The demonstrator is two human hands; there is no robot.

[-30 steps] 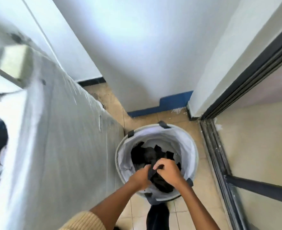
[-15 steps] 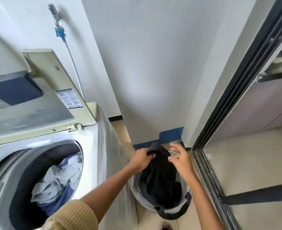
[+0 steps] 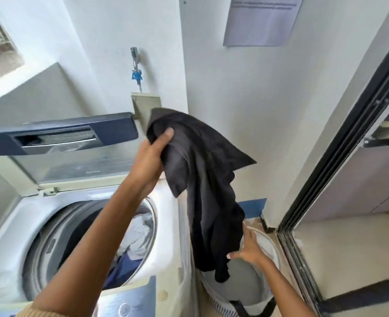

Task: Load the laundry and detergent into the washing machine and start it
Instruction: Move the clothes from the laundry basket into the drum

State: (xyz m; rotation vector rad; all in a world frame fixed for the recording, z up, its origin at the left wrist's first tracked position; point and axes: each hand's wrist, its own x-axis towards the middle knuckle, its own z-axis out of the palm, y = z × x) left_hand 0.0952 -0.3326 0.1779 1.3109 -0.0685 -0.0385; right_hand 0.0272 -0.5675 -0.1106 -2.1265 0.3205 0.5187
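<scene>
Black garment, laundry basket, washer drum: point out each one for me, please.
black garment [image 3: 202,170], head view, on the middle of the hanging cloth.
laundry basket [image 3: 246,291], head view, on its bare inner wall.
washer drum [image 3: 43,253], head view, on the left inner wall of the opening.

One head-worn wide-angle view, facing forward and down, close over washing machine [image 3: 166,225] left, laundry basket [image 3: 243,282] right
</scene>
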